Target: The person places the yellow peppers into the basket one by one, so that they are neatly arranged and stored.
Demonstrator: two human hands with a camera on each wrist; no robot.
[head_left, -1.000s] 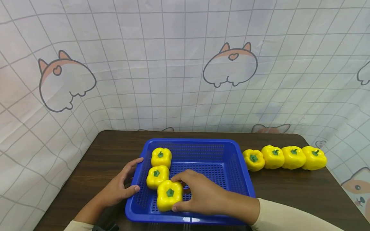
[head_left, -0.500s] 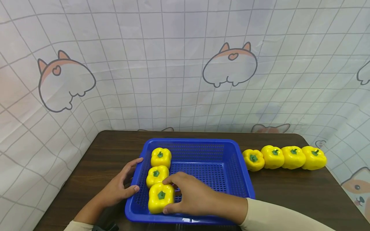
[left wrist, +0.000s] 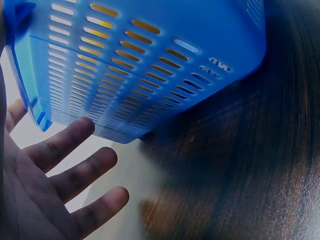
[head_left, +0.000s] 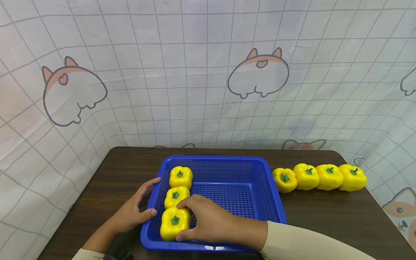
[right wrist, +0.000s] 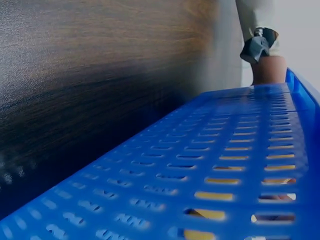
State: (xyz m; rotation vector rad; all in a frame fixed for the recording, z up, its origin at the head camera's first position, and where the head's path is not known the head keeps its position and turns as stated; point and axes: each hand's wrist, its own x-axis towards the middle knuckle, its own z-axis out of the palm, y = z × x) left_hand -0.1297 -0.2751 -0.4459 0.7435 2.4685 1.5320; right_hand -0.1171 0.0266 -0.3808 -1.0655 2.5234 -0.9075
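3 peppers (head_left: pixel 174 196), bin edge (head_left: pixel 159 193) L, floor (head_left: pixel 227 196) R | R fingers (head_left: pixel 191 202) grip nr pepper (head_left: pixel 172 225) | L fingers (head_left: pixel 150 183) relaxed

No text, label, brand, number or sign can be read on any surface shown in the three views.

The basket (head_left: pixel 214 158) is solid blue, its walls patterned with rows of slots. At its near left corner the front pepper (head_left: pixel 172 228) is glossy yellow with a green stem, matched by the two peppers (head_left: pixel 181 182) along its left edge and the four peppers (head_left: pixel 307 180) near the tabletop's far right corner. The tabletop (head_left: pixel 325 216) is dark brown, wood-grained; beyond its far edge, the white cloth (head_left: pixel 182 108) carries a grey grid.
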